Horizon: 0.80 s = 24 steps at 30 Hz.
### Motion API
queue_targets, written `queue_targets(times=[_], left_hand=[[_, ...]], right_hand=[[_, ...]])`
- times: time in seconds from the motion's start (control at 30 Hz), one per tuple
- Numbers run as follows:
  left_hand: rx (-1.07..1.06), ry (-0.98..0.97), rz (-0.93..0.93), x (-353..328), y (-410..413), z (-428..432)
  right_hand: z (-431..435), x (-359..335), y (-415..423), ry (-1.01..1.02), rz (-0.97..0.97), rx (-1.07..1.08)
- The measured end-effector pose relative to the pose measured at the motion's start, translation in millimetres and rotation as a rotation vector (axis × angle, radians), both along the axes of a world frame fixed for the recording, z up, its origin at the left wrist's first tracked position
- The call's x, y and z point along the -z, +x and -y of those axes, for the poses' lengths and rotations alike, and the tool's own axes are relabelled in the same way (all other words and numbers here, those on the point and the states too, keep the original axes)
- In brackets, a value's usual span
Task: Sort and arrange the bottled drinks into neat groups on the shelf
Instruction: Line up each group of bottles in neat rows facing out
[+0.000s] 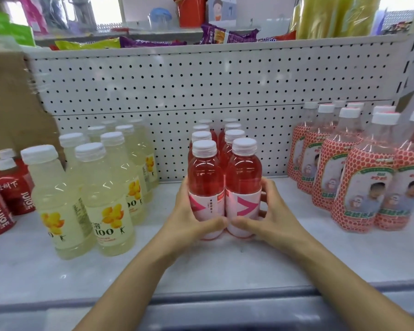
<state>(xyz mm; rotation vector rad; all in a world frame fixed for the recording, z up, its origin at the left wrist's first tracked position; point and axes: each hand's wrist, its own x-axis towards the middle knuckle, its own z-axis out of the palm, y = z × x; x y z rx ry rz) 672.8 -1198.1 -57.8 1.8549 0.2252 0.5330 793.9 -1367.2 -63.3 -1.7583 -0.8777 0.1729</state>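
With my left hand (189, 218) I clamped fingers (184, 191) round the front-left pink bottle (204, 177) from 9 o'clock, and with my right hand (275, 216) round the front-right pink bottle (243, 175) from 3 o'clock. Both stood upright on the shelf (225, 271), heading a double row (233, 134) that ran back toward 12 o'clock.

The pale shelf (249, 266) carries 4 groups: red juice bottles (10, 187) and yellow bottles (105, 187) at 9 o'clock, pink bottles (243, 177) in 2 rows at 12, dotted-label bottles (359, 187) at 3.
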Motion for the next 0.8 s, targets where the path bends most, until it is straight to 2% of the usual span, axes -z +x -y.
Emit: queue_targets(times=[0.13, 0.33, 0.6, 0.7, 0.8], left_hand=[[-0.179, 0.058, -0.021, 11, -8, 9], [-0.296, 0.129, 0.035, 11, -4, 12], [-0.273, 0.156, -0.011, 8, -8, 12], [-0.288, 0.219, -0.012, 1, -31, 21], [-0.417, 0.25, 0.123, -4, -82, 30]], right_hand=[[-3, 0, -1, -0.017, 0.095, 0.053], [-5, 2, -3, 0.029, 0.124, 0.062], [-6, 3, -4, 0.033, 0.162, 0.031], [-4, 1, -5, 0.121, 0.267, 0.141], [3, -11, -14, 0.335, 0.396, 0.258]])
